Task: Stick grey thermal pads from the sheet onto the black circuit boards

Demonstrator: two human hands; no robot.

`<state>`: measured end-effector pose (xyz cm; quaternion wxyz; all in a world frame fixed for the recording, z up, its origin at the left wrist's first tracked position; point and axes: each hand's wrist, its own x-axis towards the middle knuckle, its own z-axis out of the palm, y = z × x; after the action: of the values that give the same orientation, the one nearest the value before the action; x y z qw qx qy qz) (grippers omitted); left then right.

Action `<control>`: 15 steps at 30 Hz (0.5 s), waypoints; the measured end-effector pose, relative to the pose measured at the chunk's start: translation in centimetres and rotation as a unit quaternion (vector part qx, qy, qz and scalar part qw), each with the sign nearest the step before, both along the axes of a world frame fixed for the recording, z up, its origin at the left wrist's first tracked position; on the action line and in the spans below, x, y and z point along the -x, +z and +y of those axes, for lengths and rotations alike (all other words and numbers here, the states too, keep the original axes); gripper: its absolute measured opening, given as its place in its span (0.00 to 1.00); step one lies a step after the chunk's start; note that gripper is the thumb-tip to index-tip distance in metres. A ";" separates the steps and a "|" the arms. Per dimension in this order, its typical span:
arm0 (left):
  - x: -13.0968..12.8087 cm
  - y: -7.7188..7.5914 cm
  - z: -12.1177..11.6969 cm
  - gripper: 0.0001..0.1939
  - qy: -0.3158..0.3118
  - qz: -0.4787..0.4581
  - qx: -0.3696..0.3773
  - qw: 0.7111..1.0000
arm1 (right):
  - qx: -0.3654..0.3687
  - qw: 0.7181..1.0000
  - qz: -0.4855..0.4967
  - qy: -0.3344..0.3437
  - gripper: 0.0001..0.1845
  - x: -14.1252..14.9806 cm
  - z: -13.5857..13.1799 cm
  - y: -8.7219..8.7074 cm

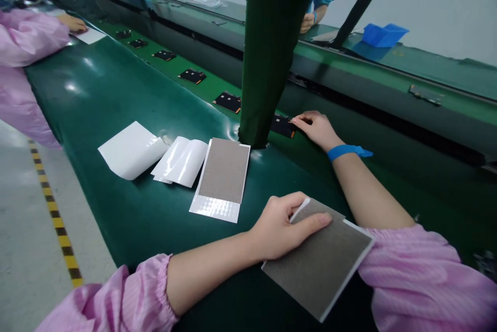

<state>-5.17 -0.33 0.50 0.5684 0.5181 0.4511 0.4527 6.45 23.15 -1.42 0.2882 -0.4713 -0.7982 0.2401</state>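
Observation:
My left hand (277, 226) is closed around a grey rectangular sheet with white backing (322, 259), thumb on top, fingers underneath. Farther out, my right hand (316, 127), with a blue band (345, 152) at its wrist, pinches the right edge of a black flat circuit board (282, 125) on the green conveyor belt. A green post hides part of that board's surroundings. On the table lies another grey sheet on white backing (225, 171). Left of it are curled white glossy sheets (182, 161) and a larger white sheet (132, 150).
The green post (267, 52) rises between the table (128, 83) and the belt. Several black boards, one of them a near board (228, 102), line the belt. A co-worker's hand (73, 24) rests by a white sheet; another person's hand (308, 22) is across the line, near a blue bin (382, 35).

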 end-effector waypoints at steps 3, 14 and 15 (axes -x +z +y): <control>0.0 -0.1 0.0 0.15 -0.002 0.004 0.003 1.000 | -0.014 0.999 -0.030 0.006 0.14 -0.6 0.7 -0.4; 0.0 0.0 0.1 0.13 -0.003 -0.004 -0.015 1.000 | -0.018 0.998 -0.048 -0.027 0.13 -2.4 0.2 -1.9; 0.0 0.0 0.1 0.13 -0.001 -0.002 -0.018 1.000 | -0.025 0.998 -0.046 -0.034 0.13 -2.5 0.1 -2.0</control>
<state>-5.21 -0.25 0.49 0.5603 0.5282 0.4410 0.4612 8.92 23.21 -3.45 0.2706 -0.5015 -0.8000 0.1879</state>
